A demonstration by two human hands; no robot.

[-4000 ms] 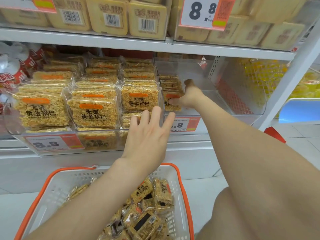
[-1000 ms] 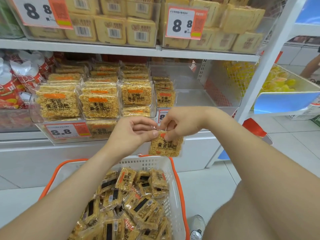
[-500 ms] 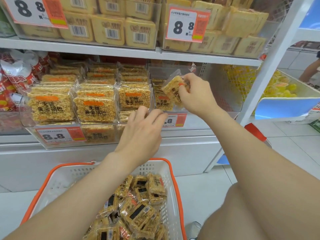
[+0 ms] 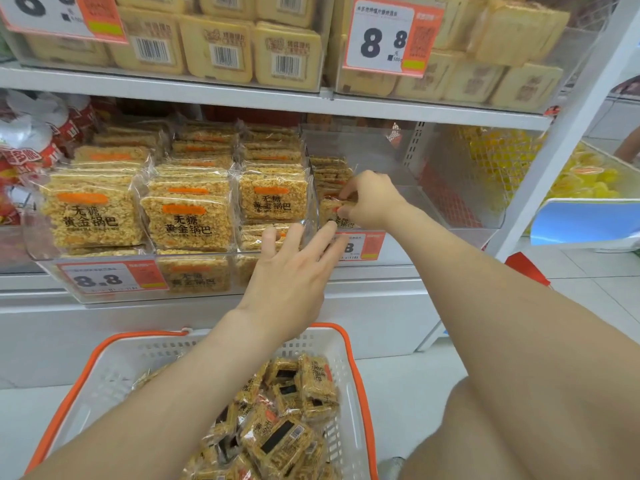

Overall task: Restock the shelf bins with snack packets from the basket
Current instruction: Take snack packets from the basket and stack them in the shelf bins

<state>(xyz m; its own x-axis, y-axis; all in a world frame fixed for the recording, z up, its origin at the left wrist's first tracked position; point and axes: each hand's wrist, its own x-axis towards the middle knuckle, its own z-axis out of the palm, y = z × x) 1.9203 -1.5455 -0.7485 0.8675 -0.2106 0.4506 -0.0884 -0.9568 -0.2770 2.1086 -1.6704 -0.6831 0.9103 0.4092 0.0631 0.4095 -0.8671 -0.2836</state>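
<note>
Far left, red-and-white snack bags point(image 4: 31, 143) sit on the middle level of a white shop shelf point(image 4: 173, 88). Just beside them, a clear left bin point(image 4: 41, 251) is packed with golden rice-cracker packs point(image 4: 93, 216) standing in three rows. Each pack has black Chinese print and an orange stripe. A price tag point(image 4: 104, 278) reading 8.8 is fixed to the bin's front. On the level above, pale yellow packs point(image 4: 214, 46) with barcodes fill more clear bins.

Low in the foreground is a white basket point(image 4: 114, 368) with an orange rim. It holds a loose heap of smaller snack packets point(image 4: 287, 427) toward its right side.

The left hand point(image 4: 291, 282) reaches up over the basket with fingers straight and spread apart, holding nothing. Its fingertips are at the front lip where the two bins meet; whether they touch the plastic cannot be told.

To the right, the right hand point(image 4: 370, 202) is inside the right bin point(image 4: 457, 202). Its fingers and thumb are pinched on the top edge of one snack packet point(image 4: 327, 211). This packet stands upright at the front of a short row of packets point(image 4: 329, 171) against the bin's left wall.

Farther right, past a white upright post point(image 4: 568, 126), a neighbouring bin holds bright yellow sweets point(image 4: 581, 178).
</note>
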